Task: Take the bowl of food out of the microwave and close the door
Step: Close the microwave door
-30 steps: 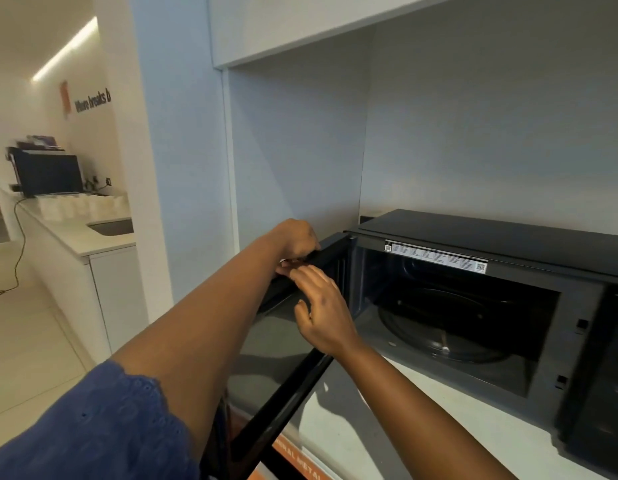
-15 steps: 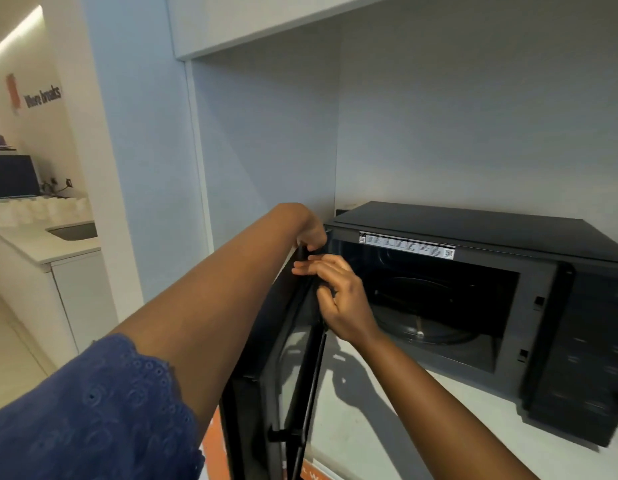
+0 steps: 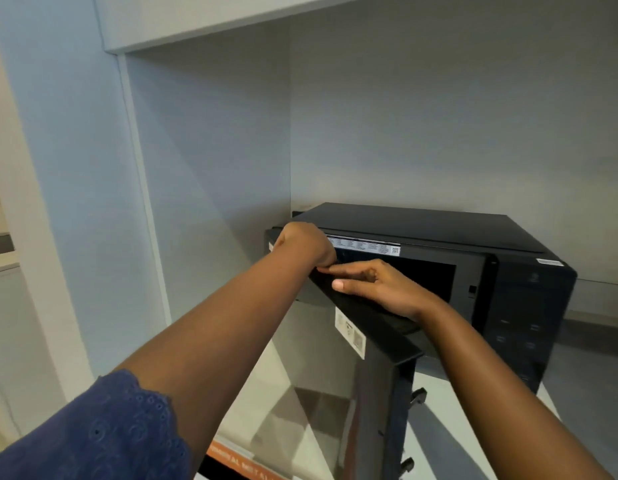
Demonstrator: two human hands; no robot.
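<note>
No bowl of food shows anywhere in this view. The black microwave (image 3: 439,233) sits in a pale alcove on a light worktop (image 3: 432,403), and its door (image 3: 376,344) stands swung out toward the person, hinged on the side of the left hand. The cavity (image 3: 425,275) behind the right hand is dark; what it holds cannot be made out, as the hand and the door top cover much of the opening.

The left hand (image 3: 305,245) is curled over the top corner of the door near the hinge, fingers hidden behind the edge, so it seems to grip the door there. Just beside it and touching its knuckles, the right hand (image 3: 376,289) rests on the door's top edge, fingers half bent and pointing toward the left hand, thumb pressed against the outer face; it holds nothing but the door.

Beyond the right wrist lies the control panel (image 3: 518,323) with faint buttons. A white label strip (image 3: 366,245) runs above the opening past the left hand. Below both forearms the door's glass reflects the room, and a white sticker (image 3: 350,332) sits on its frame. A blue sleeve (image 3: 92,434) covers the left upper arm.
</note>
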